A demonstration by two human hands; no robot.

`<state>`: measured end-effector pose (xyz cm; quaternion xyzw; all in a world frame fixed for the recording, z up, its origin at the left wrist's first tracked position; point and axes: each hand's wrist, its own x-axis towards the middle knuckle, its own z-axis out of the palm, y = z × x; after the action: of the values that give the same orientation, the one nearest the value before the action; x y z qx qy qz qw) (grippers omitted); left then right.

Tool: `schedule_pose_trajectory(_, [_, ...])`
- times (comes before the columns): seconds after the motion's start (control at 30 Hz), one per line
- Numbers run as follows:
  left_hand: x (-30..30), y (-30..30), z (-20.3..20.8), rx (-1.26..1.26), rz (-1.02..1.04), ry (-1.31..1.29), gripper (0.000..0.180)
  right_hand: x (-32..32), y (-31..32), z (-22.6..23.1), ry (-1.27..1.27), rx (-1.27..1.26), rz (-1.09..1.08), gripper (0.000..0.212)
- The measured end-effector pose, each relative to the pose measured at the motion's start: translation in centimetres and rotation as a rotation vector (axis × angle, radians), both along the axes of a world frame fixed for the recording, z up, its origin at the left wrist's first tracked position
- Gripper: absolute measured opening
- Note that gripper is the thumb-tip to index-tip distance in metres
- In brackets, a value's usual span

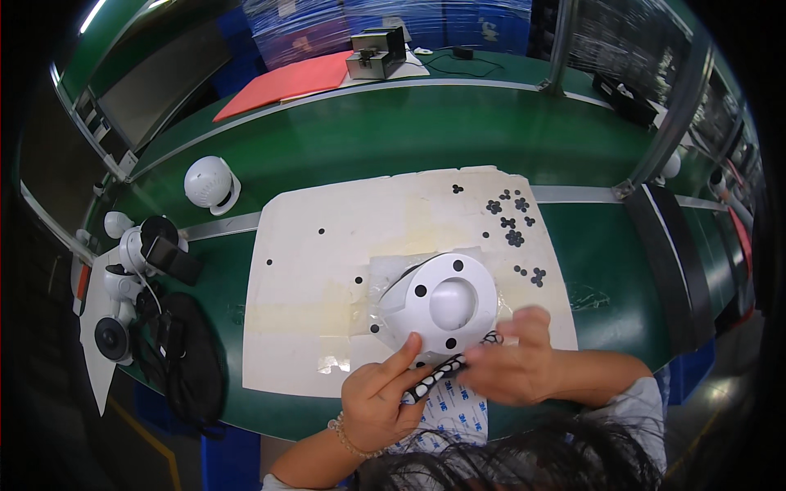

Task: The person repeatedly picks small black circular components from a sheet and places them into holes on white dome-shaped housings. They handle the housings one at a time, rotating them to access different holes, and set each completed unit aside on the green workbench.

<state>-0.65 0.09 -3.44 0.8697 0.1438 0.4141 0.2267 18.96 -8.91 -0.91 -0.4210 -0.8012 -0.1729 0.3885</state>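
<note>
A white rounded plastic housing (394,317) with a round hollow and several black round pads on its face lies on translucent wrapping (385,268), on a pale board. Below its near edge, my left hand (381,401) is closed on a black strip (432,380) with rows of round pale openings. My left index finger points up against the housing's lower edge. My right hand (516,364) is at the strip's right end, its fingertips smeared by motion, so its grip is unclear. Under the strip lies white backing paper with blue print (454,413).
Black pad clusters (514,237) and single dots lie on the board (286,344). A white camera-like device (211,184) stands back left; more devices (115,340) and a black bag (192,360) are at left. A metal box (375,61) and red sheet (286,82) sit behind.
</note>
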Motion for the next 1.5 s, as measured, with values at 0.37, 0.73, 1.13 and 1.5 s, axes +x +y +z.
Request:
schedule_pose_trajectory(0.37, [0.1, 0.0, 0.1, 0.041, 0.008, 0.007, 0.032, 2.5, 0.4, 1.6, 0.525, -0.556, -0.121, 0.009])
schedule_pose_trajectory(0.73, [-0.1, 0.1, -0.2, 0.037, -0.004, 0.025, 0.034, 2.4, 0.4, 1.8, 0.503, -0.566, -0.142, 0.009])
schedule_pose_trajectory(1.13, [-0.1, -0.1, -0.8, -0.019, 0.004, 0.031, 0.033, 3.2, -0.7, 1.5, -0.013, -0.203, -0.297, 0.024])
schedule_pose_trajectory(1.5, [-0.2, -0.2, 0.2, -0.01, -0.11, -0.005, 0.036, 4.7, 3.0, 1.0, 1.51, -1.074, 0.223, 0.027])
